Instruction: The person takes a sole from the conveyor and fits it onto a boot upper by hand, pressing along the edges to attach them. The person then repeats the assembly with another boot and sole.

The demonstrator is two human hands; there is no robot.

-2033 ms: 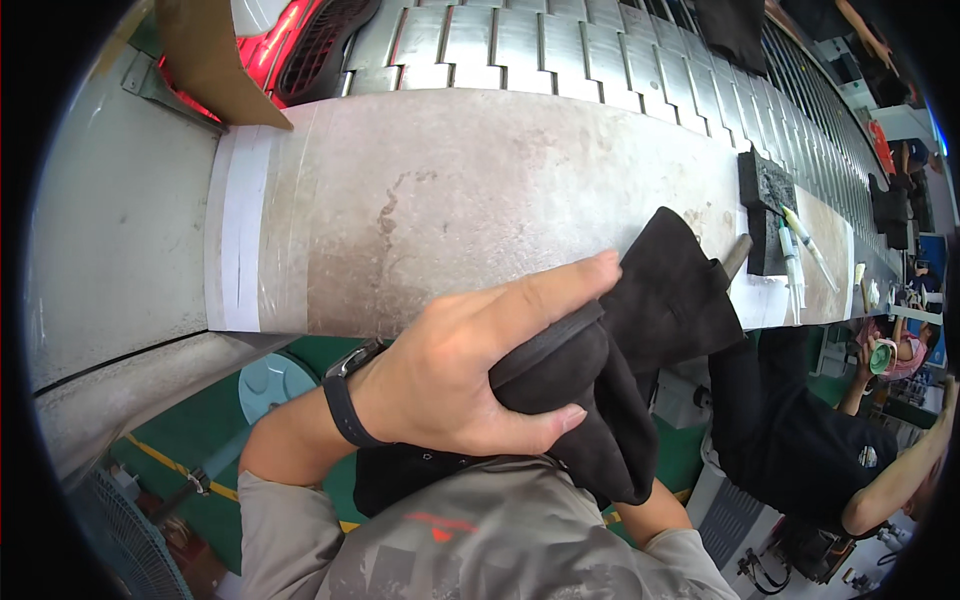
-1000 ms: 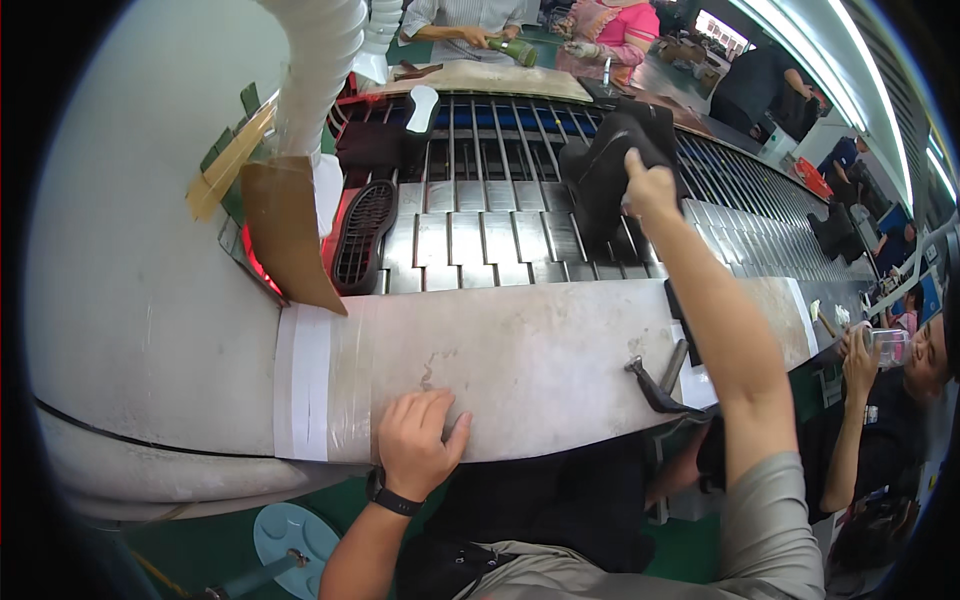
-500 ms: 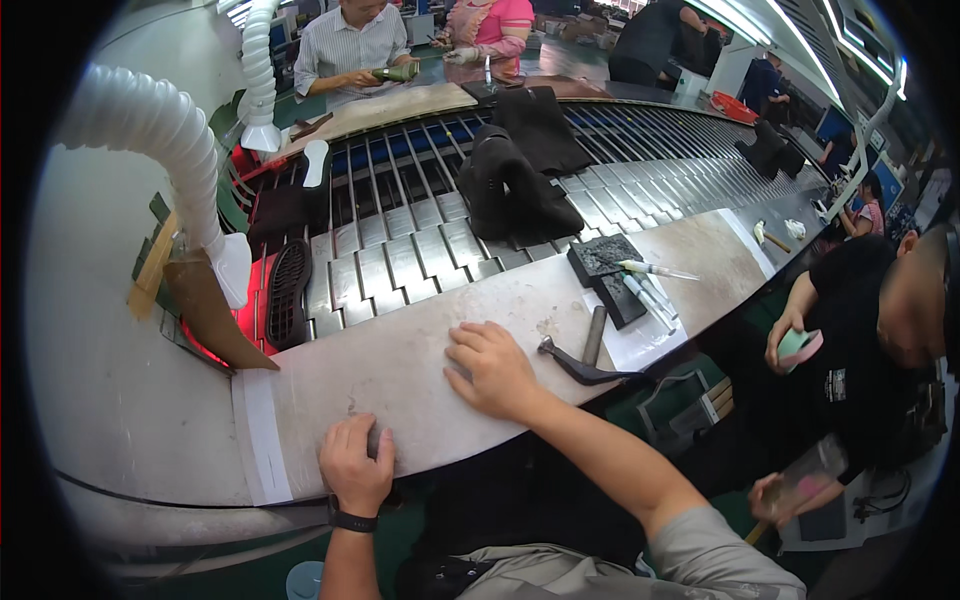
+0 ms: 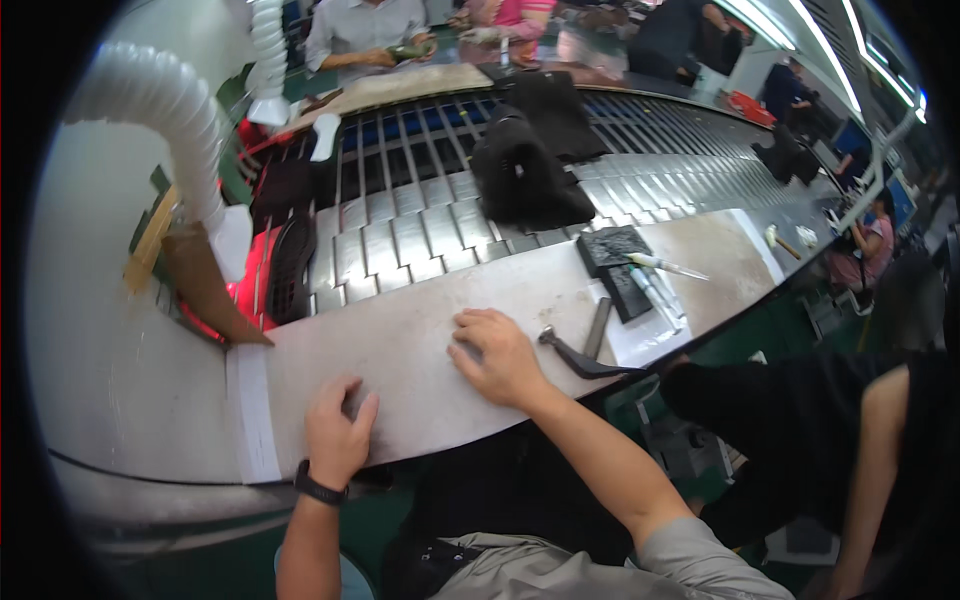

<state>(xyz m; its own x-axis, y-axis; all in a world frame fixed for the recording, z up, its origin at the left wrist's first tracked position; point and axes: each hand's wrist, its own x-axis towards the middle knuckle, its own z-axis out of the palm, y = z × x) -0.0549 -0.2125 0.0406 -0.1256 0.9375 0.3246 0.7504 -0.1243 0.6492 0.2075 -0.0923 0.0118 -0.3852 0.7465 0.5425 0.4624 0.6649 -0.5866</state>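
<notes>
My left hand (image 4: pixel 338 430), with a black band on its wrist, is at the front edge of the pale work board (image 4: pixel 420 390). Its thumb stands apart from the loosely bent fingers, and nothing shows in it. Farther right, my right hand (image 4: pixel 500 362) rests on the board, empty, its fingers loosely spread. Nearest to it is a hammer (image 4: pixel 580 364) with a round metal head and a dark curved handle. A short grey bar (image 4: pixel 599 328) lies against the hammer. Beyond them, slim brush-like tools (image 4: pixel 655 290) lie on black blocks (image 4: pixel 622 262) and white paper (image 4: pixel 640 342).
Behind the board runs a slatted metal conveyor (image 4: pixel 400 240) carrying dark boots (image 4: pixel 525 175). A black shoe sole (image 4: pixel 292 268) stands in red light beside a brown flap (image 4: pixel 205 280). White ducts (image 4: pixel 180 130) hang at left. A person in black (image 4: pixel 800 430) is close at right.
My left hand has shifted slightly left and away from me, its thumb spreading. My right hand stays nearly in place. The person at right has turned and leaned down; the view has tilted a little.
</notes>
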